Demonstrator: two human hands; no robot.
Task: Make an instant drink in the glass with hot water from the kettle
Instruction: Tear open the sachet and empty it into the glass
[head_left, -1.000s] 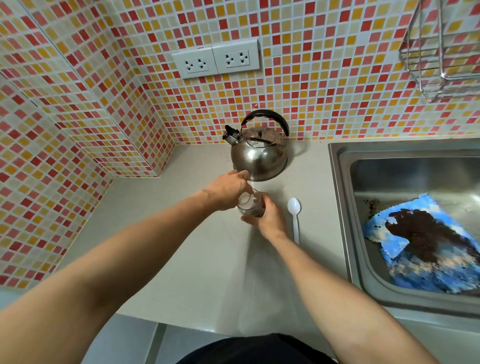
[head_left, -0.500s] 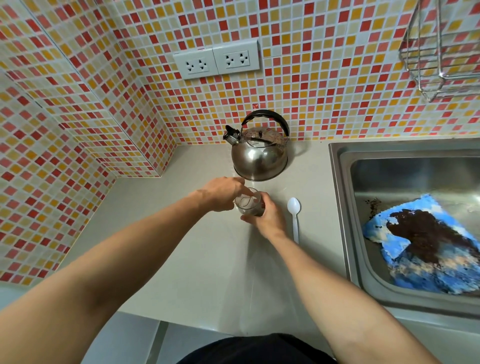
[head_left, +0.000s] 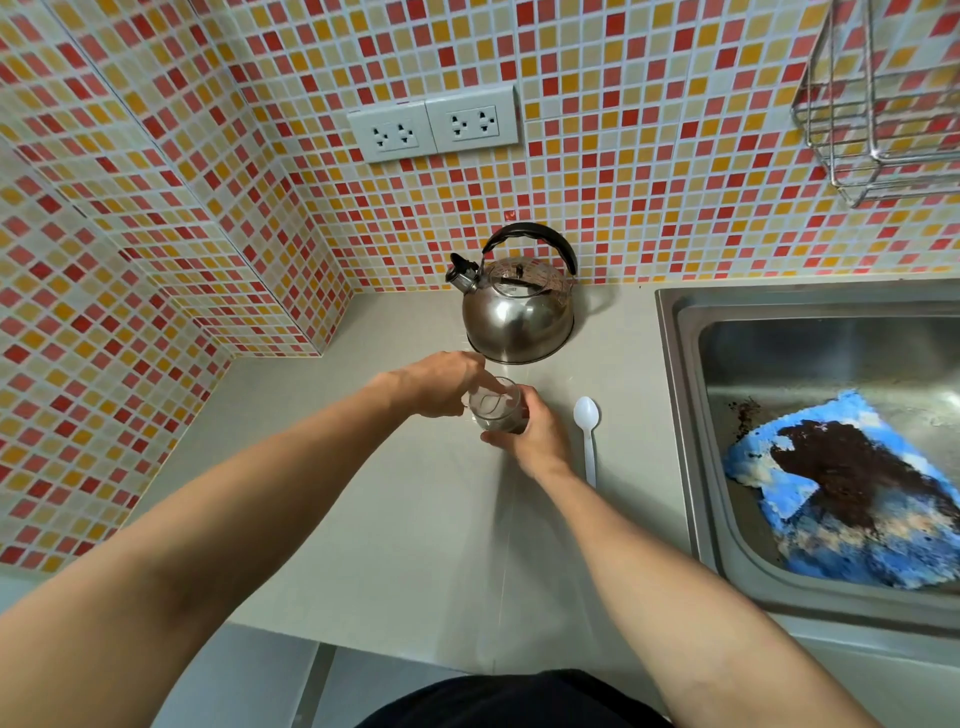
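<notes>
Head view: the right hand (head_left: 540, 441) is wrapped around the side of the glass (head_left: 496, 410), gripping it where it stands on the tabletop (head_left: 363, 493). The left hand (head_left: 441, 384) sits over the glass's rim with its fingers curled down at the mouth; can't tell if it's pinching anything. Compared with half a second back, that left hand has dropped a touch lower and closer onto the rim, while the right hand and glass haven't budged.

The glass stands upright, mouth up, a bit of dark stuff showing at the bottom. Just right of it a white plastic spoon (head_left: 588, 436) lies flat, bowl toward the wall, handle running back toward the person. Right behind the glass is the steel kettle (head_left: 519, 312), spout pointing left, black handle arched over the top. The left hand partly blocks the glass's opening. Off to the right is the sink (head_left: 685, 415) with a blue cloth (head_left: 841, 519) that's stained dark brown.
</notes>
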